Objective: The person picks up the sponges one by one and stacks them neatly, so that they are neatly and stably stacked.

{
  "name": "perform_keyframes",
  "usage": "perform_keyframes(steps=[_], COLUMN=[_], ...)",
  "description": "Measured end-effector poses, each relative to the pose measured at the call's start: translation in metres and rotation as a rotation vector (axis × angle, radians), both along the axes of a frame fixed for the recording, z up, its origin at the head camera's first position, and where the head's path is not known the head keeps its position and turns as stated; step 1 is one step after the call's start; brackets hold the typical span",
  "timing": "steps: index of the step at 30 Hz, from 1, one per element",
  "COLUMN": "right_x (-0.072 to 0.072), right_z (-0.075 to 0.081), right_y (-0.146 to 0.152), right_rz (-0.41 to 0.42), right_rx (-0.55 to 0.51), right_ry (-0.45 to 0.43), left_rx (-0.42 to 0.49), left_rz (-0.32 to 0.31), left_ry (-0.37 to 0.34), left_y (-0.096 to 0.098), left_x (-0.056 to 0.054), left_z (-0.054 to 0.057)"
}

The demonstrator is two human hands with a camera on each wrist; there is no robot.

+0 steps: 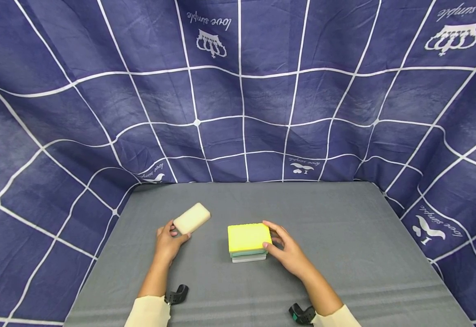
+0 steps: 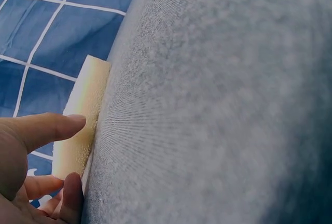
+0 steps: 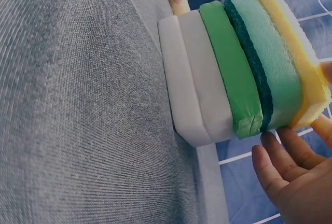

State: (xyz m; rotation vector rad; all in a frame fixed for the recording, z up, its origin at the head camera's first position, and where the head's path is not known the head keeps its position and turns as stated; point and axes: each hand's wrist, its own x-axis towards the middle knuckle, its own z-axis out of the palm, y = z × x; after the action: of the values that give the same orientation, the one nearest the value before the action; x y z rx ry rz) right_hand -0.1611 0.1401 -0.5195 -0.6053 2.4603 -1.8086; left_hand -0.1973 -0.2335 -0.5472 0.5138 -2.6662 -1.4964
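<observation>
My left hand (image 1: 167, 243) holds the near end of a cream sponge (image 1: 192, 218) lying flat on the grey table. In the left wrist view, the thumb crosses the side of the sponge (image 2: 85, 130) and fingers touch its end. To the right stands a stack of sponges. A yellow sponge (image 3: 290, 53) tops it, above a teal sponge (image 3: 270, 63) with a dark scouring layer, a green block (image 3: 231, 71) and two whitish blocks (image 3: 194, 79). My right hand (image 1: 288, 254) grips the yellow sponge by its right side, thumb nearer me; other fingers sit beside the teal sponge.
The grey cloth-covered table (image 1: 323, 213) extends around both hands. A blue curtain with white grid lines (image 1: 262, 100) hangs behind it and along both sides. Each wrist wears a black band, the left band (image 1: 176, 295) and the right band (image 1: 302, 314).
</observation>
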Motion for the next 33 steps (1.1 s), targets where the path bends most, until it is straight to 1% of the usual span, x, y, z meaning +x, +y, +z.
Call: perform_keyframes(steps=[5,10,15,19,24,28,33], right_x=[0.000,0.000,0.000,0.000,0.001,0.001,0.000], right_z=[0.000,0.002,0.002,0.002,0.003,0.003,0.003], right_y=[0.000,0.000,0.000,-0.001,-0.001,-0.001,-0.001], right_rz=[-0.004,0.000,0.005,0.004,0.003,0.003,0.006], right_rx=[0.005,-0.002,-0.005,-0.008,-0.008,-0.004,-0.001], right_ry=[-0.011,0.001,0.007,-0.011,-0.021,-0.014,-0.001], left_rx=[-0.026,-0.019,0.033,0.082,0.128,0.153,0.183], left_rz=[0.029,0.041,0.032,0.057,0.079,0.074,0.042], left_ry=[0.019,0.023,-0.007,-0.012,0.000,0.005,0.025], left_y=[0.002,0.002,0.001,0.000,0.002,0.003,0.006], left_x=[-0.001,-0.001,0.001,0.003,0.006,0.010,0.019], left_z=[0.000,0.001,0.001,0.001,0.002,0.003,0.012])
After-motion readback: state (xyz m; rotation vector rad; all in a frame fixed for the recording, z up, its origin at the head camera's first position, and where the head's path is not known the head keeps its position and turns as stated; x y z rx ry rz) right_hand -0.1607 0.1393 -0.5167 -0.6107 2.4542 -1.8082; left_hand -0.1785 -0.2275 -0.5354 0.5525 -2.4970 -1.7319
